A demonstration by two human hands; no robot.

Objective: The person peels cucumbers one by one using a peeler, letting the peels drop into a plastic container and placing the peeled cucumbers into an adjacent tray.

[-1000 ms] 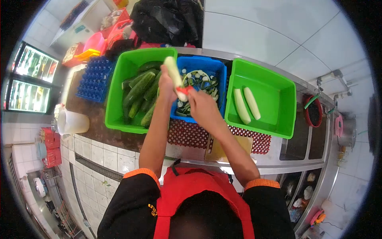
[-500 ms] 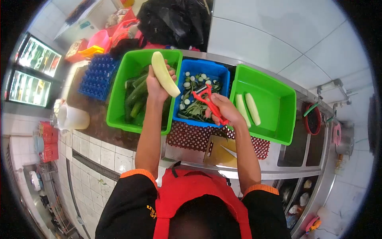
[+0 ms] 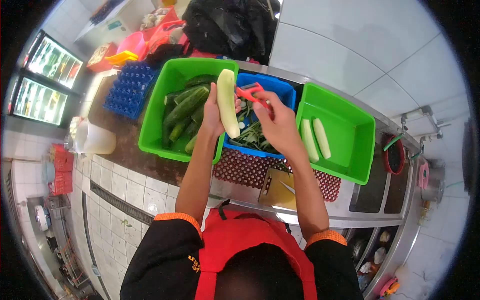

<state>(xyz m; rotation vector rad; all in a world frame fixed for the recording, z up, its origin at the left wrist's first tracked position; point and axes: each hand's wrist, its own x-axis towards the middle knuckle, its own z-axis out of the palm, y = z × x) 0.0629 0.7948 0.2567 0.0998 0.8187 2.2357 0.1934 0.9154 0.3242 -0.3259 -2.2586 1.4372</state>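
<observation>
My left hand is wrapped round a pale peeled cucumber, held nearly upright between the left green tub and the blue tub. In my right hand is a red peeler, its head close to the cucumber's right side. Several dark green unpeeled cucumbers lie in the left green tub. Beneath my hands, the blue tub holds green peelings and pale cut pieces. Two peeled cucumbers rest side by side in the right green tub.
A cutting board with a knife lies near the counter's front edge, beside a perforated red mat. Blue egg trays and a white container stand at left; a red bucket is at right.
The peeler first came away from the cucumber, then rose back beside it. My left hand has turned the cucumber more upright. The view has shifted slightly.
</observation>
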